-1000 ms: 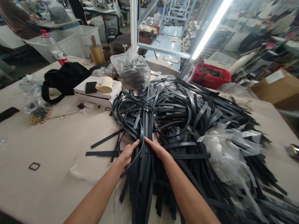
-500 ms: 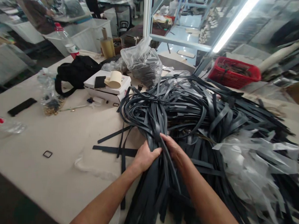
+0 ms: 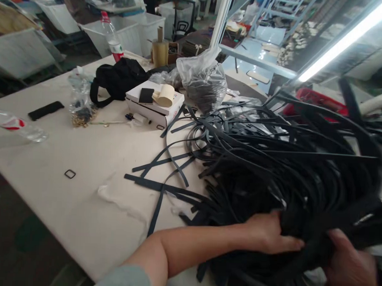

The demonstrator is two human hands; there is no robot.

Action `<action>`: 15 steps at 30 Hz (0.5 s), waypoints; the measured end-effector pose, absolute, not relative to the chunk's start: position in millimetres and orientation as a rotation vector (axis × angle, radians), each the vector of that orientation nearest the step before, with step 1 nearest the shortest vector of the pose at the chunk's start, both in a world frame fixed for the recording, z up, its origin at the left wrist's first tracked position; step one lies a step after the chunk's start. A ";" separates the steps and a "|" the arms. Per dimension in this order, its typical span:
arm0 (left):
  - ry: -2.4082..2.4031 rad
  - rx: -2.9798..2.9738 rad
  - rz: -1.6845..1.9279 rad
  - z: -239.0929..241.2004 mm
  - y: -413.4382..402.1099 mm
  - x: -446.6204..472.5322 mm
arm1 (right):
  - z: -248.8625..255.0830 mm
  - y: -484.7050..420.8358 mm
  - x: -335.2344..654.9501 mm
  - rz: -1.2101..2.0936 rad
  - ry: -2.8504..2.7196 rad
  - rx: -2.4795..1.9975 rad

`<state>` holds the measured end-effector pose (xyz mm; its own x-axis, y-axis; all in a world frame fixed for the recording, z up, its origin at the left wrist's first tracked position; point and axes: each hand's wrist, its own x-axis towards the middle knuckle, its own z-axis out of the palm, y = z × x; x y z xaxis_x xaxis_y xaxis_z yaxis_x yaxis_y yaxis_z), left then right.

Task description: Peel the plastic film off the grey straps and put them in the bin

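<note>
A large tangle of black flat straps (image 3: 234, 157) covers the right part of the table. My left hand (image 3: 266, 232) is closed round a bundle of these straps at the lower right, thumb stretched across them. Close by on the right, my right hand (image 3: 352, 264) grips the same bundle; it is blurred and partly cut by the frame. Several loose strap ends (image 3: 157, 181) stick out leftward over the pale tabletop. The fingertips of both hands are hidden among the straps.
A white box (image 3: 154, 103) carries a cream roll (image 3: 165, 95). Behind it stand a black bag (image 3: 120, 81) and a stuffed plastic bag (image 3: 203, 78). Bottles (image 3: 17, 125), a black rectangular ring (image 3: 69, 174) and a small bag of fittings (image 3: 80, 100) lie left. A red basket (image 3: 322, 102) is at back right.
Both hands have swung to the right with the bundle of straps, which is now turned sideways over the pile. The loose ends on the left lie more exposed. The camera view has shifted too.
</note>
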<state>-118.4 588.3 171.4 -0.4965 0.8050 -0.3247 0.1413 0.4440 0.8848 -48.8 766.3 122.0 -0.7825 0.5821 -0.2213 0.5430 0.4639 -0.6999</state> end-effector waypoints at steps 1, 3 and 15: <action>1.914 0.782 1.004 149.6 585.3 -104.6 | 114.0 764.9 -37.9 1.200 -2.550 -1.210; 1.938 0.877 0.969 117.8 572.1 -78.3 | 91.6 759.5 -19.9 1.132 -2.361 -1.637; 2.186 1.239 1.342 122.2 393.4 -29.1 | 13.7 761.3 13.4 0.882 -2.311 -1.702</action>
